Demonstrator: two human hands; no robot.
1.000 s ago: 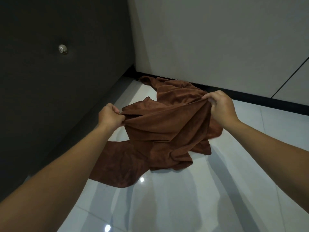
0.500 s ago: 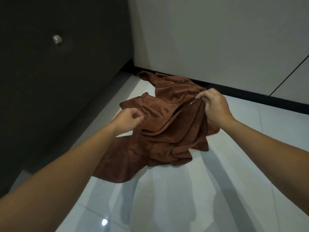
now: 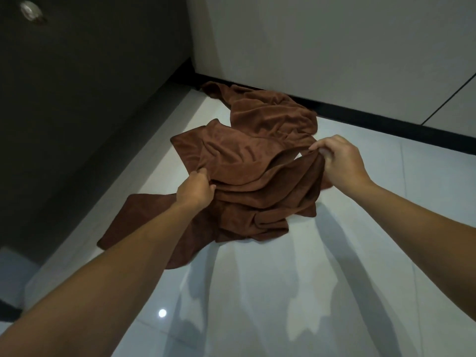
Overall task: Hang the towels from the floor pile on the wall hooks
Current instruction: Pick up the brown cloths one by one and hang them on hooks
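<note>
Floor: glossy white tiles (image 3: 283, 292) fill the lower part of the view, with soft shadows of the arms on them and one small bright spot (image 3: 162, 313) of reflected light.
Left forearm: bare left forearm (image 3: 116, 266) reaches from the lower left corner toward the cloth and passes over a flat part of it.
Right forearm: bare right forearm (image 3: 412, 212) comes in from the right edge.
Left hand: the left hand (image 3: 195, 191) has its fingers curled round a fold at the left side of the heap and grips it firmly.
Right hand: the right hand (image 3: 340, 161) pinches an edge of cloth between thumb and bent fingers, a little higher than the other hand.
Brown towel: the brown towel (image 3: 257, 181) runs in loose sagging folds from one hand to the other; its lower part lies on the heap.
Pile: the pile (image 3: 270, 112) of crumpled brown towels lies on the floor beneath and behind the hands; one flat piece spreads to the left, another reaches the corner.
Skirting: a black skirting (image 3: 386, 119) runs along the foot of the far wall, touching the farthest cloth.
Walls: a dark wall (image 3: 77, 99) on the left meets a pale wall (image 3: 334, 47) behind the pile.
Knob: a round metal knob (image 3: 30, 11), blurred, sits high on the dark wall, well apart from the towels.
</note>
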